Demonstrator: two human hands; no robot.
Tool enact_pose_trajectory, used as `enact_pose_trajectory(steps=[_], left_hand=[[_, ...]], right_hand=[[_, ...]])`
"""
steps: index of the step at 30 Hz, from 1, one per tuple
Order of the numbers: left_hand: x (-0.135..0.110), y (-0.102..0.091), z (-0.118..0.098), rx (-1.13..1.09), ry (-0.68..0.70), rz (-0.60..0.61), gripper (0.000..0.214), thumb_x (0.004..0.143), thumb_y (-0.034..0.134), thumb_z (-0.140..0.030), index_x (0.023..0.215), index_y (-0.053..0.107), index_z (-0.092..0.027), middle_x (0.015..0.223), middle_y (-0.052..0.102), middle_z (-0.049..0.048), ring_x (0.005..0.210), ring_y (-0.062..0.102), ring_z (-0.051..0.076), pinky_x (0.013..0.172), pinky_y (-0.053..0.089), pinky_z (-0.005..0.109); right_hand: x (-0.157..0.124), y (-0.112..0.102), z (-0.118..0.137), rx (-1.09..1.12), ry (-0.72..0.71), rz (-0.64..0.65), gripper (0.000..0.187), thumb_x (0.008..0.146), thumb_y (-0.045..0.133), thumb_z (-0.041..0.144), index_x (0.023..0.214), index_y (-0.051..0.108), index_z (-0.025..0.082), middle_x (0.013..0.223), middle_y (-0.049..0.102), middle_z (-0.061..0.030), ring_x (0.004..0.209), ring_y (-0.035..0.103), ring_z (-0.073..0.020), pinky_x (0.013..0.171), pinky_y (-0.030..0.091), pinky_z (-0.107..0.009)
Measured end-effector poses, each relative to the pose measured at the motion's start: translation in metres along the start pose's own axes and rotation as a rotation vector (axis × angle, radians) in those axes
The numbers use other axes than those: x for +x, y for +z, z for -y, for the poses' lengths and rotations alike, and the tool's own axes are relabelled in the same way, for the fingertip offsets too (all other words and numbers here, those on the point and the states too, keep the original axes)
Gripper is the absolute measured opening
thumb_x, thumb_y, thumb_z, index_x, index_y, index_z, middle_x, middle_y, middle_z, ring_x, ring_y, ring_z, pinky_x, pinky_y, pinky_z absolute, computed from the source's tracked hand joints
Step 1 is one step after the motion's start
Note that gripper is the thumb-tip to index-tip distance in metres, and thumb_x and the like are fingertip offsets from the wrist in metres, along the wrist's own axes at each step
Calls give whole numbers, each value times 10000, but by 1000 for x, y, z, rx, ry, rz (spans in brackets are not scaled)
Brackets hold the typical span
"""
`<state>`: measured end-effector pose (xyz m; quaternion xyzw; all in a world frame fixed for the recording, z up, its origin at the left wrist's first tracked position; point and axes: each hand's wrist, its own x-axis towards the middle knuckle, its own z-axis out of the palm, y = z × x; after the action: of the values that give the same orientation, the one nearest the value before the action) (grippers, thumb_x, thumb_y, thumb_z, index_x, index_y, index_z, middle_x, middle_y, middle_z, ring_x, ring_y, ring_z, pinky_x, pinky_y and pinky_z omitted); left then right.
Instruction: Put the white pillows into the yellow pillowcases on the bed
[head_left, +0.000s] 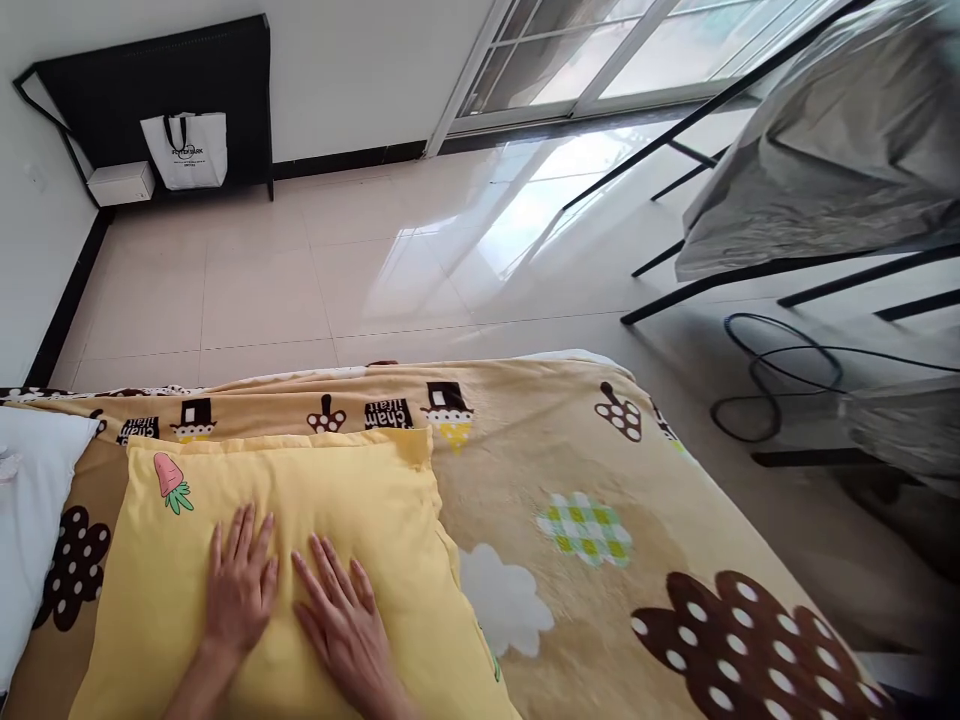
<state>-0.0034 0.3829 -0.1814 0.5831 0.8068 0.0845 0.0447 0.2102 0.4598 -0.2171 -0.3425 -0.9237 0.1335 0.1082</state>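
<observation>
Pretty bright daylight here, coming in through the window at the top. It throws strong white glare across the glossy floor tiles. Shadows are soft. The right edge looks stretched and smeared, and the bottom right corner goes dark.

A single view, worn on the head, looks forward and steeply down from over the near side of the bed; it sits close above the yellow pillow, with the left hand and right hand at the lower edge; it faces across the bed's far edge to the tiled floor, the white wall and the sliding window at the top right corner.
</observation>
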Motion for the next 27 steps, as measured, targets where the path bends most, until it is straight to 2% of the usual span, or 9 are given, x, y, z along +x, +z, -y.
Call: enact_pose_trajectory(steps=[2,5,7,9,13,15,18,22,27], left_hand=[[-17,7,7,87,-88,0,546,941,390,-373,1476,325,-282,1541,332,68,1423,292,251,1169,135,537],[-44,20,40,201,-398,-112,567,946,369,-441,1465,351,-216,1562,263,133,1448,201,327,1118,87,657],[-59,33,55,212,-509,-152,584,959,333,-438,1485,297,-188,1566,239,165,1459,152,337,1097,107,679],[-67,49,59,192,-527,-162,591,974,291,-399,1513,192,-180,1556,255,185,1464,145,317,1094,126,676],[-66,82,55,178,-490,-151,606,977,254,-349,1524,59,-178,1542,276,206,1465,150,300,1090,121,679],[-63,97,57,186,-458,-133,604,975,247,-337,1523,72,-150,1532,290,221,1468,138,294,1092,120,673],[-59,114,63,200,-439,-92,589,968,234,-320,1503,189,-78,1513,310,251,1472,112,296,1095,111,669],[-58,122,66,200,-481,-37,579,944,237,-306,1437,343,-22,1491,337,271,1470,106,310,1097,97,669],[-57,118,66,184,-496,27,591,903,288,-287,1426,357,-20,1474,361,277,1463,127,329,1108,94,661]], right_hand=[[-21,13,-7,-23,55,12,641,946,393,427,1528,150,311,1526,343,-32,1381,357,-227,1134,177,-440],[-57,32,-49,-55,199,10,704,932,394,451,1537,72,290,1535,327,-66,1380,358,-255,1129,167,-471],[-77,43,-72,-61,223,12,729,920,395,463,1539,55,282,1541,318,-76,1388,342,-270,1122,187,-470],[-88,54,-84,-71,232,-27,744,914,386,469,1542,52,252,1533,333,-101,1386,341,-287,1103,221,-474],[-91,81,-89,-88,242,-149,756,903,361,452,1541,56,186,1490,389,-154,1361,372,-310,1040,300,-483],[-91,96,-92,-100,240,-184,758,894,368,445,1539,77,174,1482,396,-163,1354,379,-316,1023,320,-487],[-99,115,-100,-103,224,-215,760,878,388,436,1536,113,174,1503,360,-161,1362,360,-322,1010,339,-490],[-114,131,-109,-56,207,-212,794,846,414,434,1537,111,186,1536,304,-142,1377,325,-346,991,356,-507],[-123,144,-112,4,251,-197,838,796,455,397,1535,88,247,1555,264,-110,1372,314,-390,981,356,-555]])
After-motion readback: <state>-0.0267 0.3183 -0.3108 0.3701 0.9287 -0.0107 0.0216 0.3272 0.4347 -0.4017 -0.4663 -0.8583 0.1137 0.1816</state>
